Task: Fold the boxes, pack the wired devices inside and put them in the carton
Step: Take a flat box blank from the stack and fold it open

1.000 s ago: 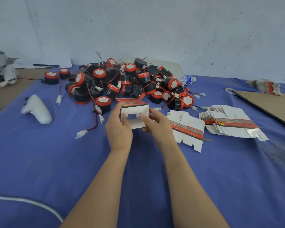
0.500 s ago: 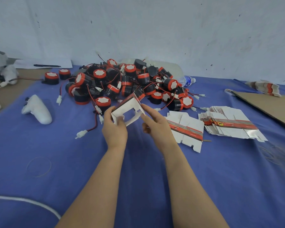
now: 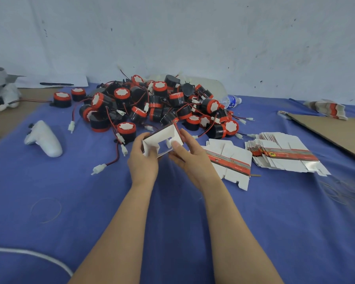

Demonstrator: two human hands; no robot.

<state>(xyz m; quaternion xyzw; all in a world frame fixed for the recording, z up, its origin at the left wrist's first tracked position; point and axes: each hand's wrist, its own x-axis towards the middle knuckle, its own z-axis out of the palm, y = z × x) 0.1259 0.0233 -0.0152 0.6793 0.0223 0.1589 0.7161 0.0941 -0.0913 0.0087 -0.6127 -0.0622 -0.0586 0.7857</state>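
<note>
Box: small white carton blank, part-opened, held above the bench just in front of the device pile; open end tilted toward the camera, window cut-out showing
Left hand: fingers closed round the box's left edge, thumb on the near face; judged to be steadying it while the other hand shapes it
Right hand: fingers pinched on the right wall, thumb pressing at the inner flap; likely squaring the sleeve so the flaps can tuck
Wired devices: black-and-red pucks heaped at the back, leads and white plugs trailing; near enough to reach
Flat blanks: stack just right of the hands, a second fanned stack beyond it
Cardboard sheet: far right, possibly the carton; cannot tell
Stage: folding, nothing packed yet in this box
Risk: thin card may crease if squeezed off-square
</note>
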